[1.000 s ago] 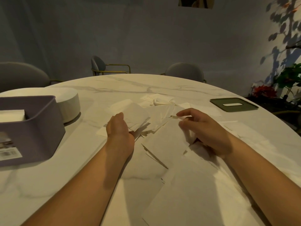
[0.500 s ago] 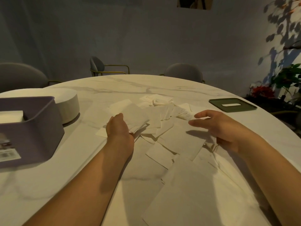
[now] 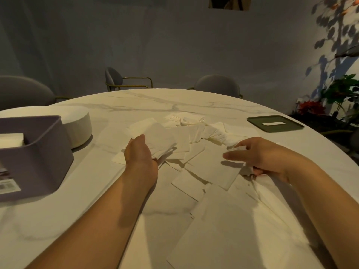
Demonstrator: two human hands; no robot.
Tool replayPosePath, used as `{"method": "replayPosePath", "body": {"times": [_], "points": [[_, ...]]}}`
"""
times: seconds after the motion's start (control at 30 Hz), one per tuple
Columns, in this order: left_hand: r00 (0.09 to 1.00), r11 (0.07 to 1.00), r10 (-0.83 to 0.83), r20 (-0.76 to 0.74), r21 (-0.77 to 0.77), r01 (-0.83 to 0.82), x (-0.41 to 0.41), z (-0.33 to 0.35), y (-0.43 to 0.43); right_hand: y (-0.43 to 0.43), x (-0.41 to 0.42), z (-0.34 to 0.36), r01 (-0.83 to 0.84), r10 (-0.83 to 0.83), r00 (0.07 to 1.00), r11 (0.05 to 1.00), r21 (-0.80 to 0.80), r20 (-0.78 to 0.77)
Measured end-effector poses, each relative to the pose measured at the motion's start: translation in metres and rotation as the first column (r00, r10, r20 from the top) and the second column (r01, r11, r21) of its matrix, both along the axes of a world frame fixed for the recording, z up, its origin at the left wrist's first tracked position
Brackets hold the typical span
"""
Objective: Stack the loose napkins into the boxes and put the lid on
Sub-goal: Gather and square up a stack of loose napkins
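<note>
napkins [image 3: 159, 141] seemingly in left hand [image 3: 140, 156]

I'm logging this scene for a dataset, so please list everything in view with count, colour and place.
table: one, white marbled, round, under everything
loose napkins: many, white, scattered over the table's middle and near side
box: one, purple, open, left edge
boxed napkins: a pile, white, inside the box
lid: one, dark green, slotted, far right on the table
round block: one, white, behind the box
chairs: three, grey, beyond the table
plant: one, green with red flowers, right edge
left hand: holds a small napkin stack mid-table
right hand: pinches a napkin among the loose ones
</note>
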State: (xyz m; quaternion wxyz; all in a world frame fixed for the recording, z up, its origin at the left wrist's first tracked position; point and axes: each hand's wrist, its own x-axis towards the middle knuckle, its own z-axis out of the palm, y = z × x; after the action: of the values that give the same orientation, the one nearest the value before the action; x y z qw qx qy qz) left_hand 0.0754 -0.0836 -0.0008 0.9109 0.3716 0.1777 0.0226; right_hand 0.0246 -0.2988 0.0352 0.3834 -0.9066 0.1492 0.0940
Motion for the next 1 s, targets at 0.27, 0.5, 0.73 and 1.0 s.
{"method": "replayPosePath", "body": {"times": [0.27, 0.5, 0.73, 1.0], "points": [[1.0, 1.0, 0.006, 0.0, -0.006, -0.006, -0.002, 0.002, 0.0, 0.004, -0.005, 0.003, 0.039, -0.06, 0.994, 0.976, 0.213, 0.093], [0.999, 0.996, -0.043, -0.027, 0.072, 0.045, -0.012, 0.009, -0.012, -0.009, -0.001, 0.01, 0.194, -0.606, 0.778, 0.48, 0.856, 0.164], [0.961, 0.956, -0.273, -0.041, 0.097, 0.276, -0.041, 0.012, -0.048, 0.014, -0.001, 0.003, 0.08, -0.414, 0.533, 0.893, 0.443, 0.738], [0.912, 0.911, -0.408, 0.032, 0.083, 0.404, -0.049, 0.008, -0.055, 0.028, 0.003, -0.013, -0.357, 0.315, 0.491, 0.923, -0.143, 0.812]]}}
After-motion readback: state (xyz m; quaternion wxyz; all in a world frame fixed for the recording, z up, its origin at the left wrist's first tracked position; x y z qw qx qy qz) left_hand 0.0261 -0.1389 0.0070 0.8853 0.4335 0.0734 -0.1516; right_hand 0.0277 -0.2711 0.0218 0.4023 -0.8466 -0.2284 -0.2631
